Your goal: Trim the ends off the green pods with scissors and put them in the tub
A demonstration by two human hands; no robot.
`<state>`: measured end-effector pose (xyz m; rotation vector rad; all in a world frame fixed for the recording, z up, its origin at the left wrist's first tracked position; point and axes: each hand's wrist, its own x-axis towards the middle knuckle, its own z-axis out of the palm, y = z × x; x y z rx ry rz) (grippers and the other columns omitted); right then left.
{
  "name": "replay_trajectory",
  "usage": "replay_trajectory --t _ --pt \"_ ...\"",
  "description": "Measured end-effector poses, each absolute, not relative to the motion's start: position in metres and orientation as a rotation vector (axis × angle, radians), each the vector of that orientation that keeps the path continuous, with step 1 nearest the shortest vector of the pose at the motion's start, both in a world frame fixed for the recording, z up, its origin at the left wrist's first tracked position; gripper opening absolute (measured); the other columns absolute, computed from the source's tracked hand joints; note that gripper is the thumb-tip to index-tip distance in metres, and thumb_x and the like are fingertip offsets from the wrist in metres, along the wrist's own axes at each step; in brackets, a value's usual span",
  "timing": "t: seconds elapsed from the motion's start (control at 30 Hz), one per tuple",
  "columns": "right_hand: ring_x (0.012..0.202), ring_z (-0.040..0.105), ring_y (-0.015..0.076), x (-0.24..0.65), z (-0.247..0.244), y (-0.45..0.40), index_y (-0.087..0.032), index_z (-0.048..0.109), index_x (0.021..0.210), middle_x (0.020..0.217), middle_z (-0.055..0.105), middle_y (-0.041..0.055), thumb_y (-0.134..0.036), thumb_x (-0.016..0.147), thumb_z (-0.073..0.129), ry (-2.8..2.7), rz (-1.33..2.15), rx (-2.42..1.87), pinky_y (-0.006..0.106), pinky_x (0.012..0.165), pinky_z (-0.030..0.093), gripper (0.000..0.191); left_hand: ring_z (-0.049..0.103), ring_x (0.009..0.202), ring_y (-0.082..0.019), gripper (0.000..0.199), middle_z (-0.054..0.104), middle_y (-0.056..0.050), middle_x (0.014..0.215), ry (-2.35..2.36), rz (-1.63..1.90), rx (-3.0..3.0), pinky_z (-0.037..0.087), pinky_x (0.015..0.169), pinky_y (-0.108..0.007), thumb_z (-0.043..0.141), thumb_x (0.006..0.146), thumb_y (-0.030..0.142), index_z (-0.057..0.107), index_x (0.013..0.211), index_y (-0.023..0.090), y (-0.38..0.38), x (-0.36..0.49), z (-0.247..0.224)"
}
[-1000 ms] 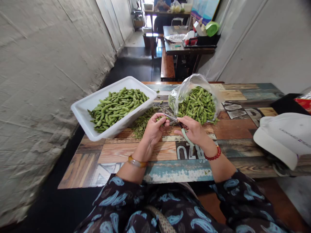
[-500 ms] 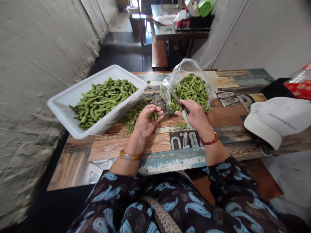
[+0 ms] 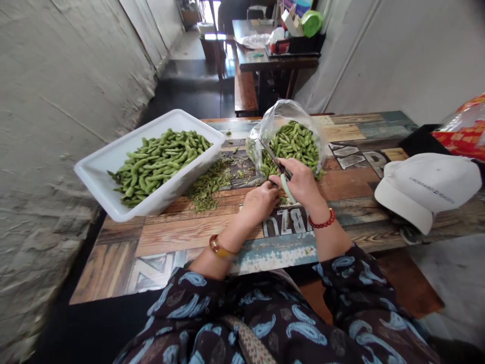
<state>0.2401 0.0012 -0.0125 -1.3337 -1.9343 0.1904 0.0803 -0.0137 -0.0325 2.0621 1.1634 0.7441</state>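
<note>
My right hand [image 3: 301,183] holds a pair of scissors [image 3: 285,183] with pale green handles, the dark blades pointing up and left over the edge of the clear plastic bag [image 3: 285,108]. Edamame pods [image 3: 296,144] fill the bag. My left hand [image 3: 262,201] is curled palm down just left of the scissors, low over the table, its fingertips by a green pod [image 3: 282,200]. The pods in its palm are now hidden by the fingers. Left of it, trimmed green scraps [image 3: 206,189] lie in a pile beside a white plastic tub [image 3: 91,169] of edamame.
The wood-patterned table [image 3: 162,235] carries all of this. A white cap [image 3: 428,187] lies at the right, with a red and clear package [image 3: 460,129] behind it. Beyond stand another cluttered table [image 3: 246,58] and a bench [image 3: 245,91]. A rough wall [image 3: 49,126] runs along the left.
My left hand has moved right, from open-palmed with pods showing to curled palm down beside the scissors. My right hand stays near the bag with the scissors. The view has shifted slightly.
</note>
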Motion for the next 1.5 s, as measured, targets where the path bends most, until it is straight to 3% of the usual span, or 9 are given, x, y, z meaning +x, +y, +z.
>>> replay_trajectory --t 0.13,0.3,0.5,0.77,1.0,1.5 --pt "0.093 0.065 0.0256 0.239 -0.014 0.001 -0.019 0.063 0.119 0.101 0.068 0.01 -0.042 0.088 0.066 -1.935 0.216 -1.308 0.038 0.084 0.052 0.039 0.055 0.078 -0.017 0.01 0.06 -0.006 0.092 1.152 0.781 2.009 0.041 0.069 -0.026 0.069 0.072 0.01 0.066 0.071 0.02 -0.012 0.076 -0.03" --pt "0.092 0.065 0.0258 0.24 -0.013 0.001 -0.02 0.064 0.119 0.097 0.068 0.0089 -0.044 0.087 0.066 -1.912 0.232 -1.306 0.039 0.085 0.053 0.039 0.047 0.065 -0.012 0.011 0.058 0.0 0.069 1.081 1.062 1.588 0.038 0.062 -0.022 0.074 0.071 0.016 0.063 0.07 0.016 0.001 0.052 -0.025" --pt "0.089 0.064 0.0254 0.237 -0.018 0.001 -0.02 0.063 0.122 0.101 0.067 0.0101 -0.046 0.084 0.07 -1.977 0.288 -1.251 0.041 0.083 0.054 0.047 0.044 0.048 -0.006 0.029 0.066 0.0 0.073 1.001 1.148 1.041 0.029 0.045 -0.019 0.076 0.071 0.03 0.07 0.095 0.015 0.004 0.03 -0.015" --pt "0.077 0.059 0.0203 0.223 -0.02 -0.006 -0.021 0.061 0.122 0.099 0.061 0.0079 -0.039 0.081 0.074 -2.141 0.412 -1.13 0.037 0.072 0.055 0.047 0.043 0.046 -0.004 0.027 0.064 0.001 0.069 0.922 1.2 1.042 0.031 0.044 -0.019 0.077 0.073 0.038 0.069 0.083 0.015 0.002 0.03 -0.014" --pt "0.091 0.061 0.0243 0.22 -0.022 -0.007 -0.021 0.059 0.125 0.104 0.062 0.009 -0.033 0.081 0.075 -2.142 0.414 -1.086 0.039 0.08 0.055 0.049 0.041 0.044 -0.004 0.027 0.064 0.001 0.066 0.935 1.176 1.049 0.027 0.042 -0.019 0.078 0.073 0.039 0.069 0.084 0.015 0.001 0.032 -0.018" --pt "0.079 0.058 0.0208 0.218 -0.023 -0.007 -0.02 0.059 0.123 0.097 0.06 0.0074 -0.037 0.082 0.074 -2.132 0.404 -1.079 0.036 0.073 0.054 0.047 0.039 0.042 -0.005 0.029 0.061 0.001 0.061 0.944 1.159 1.052 0.025 0.04 -0.02 0.079 0.071 0.042 0.068 0.078 0.016 0.0 0.033 -0.019"
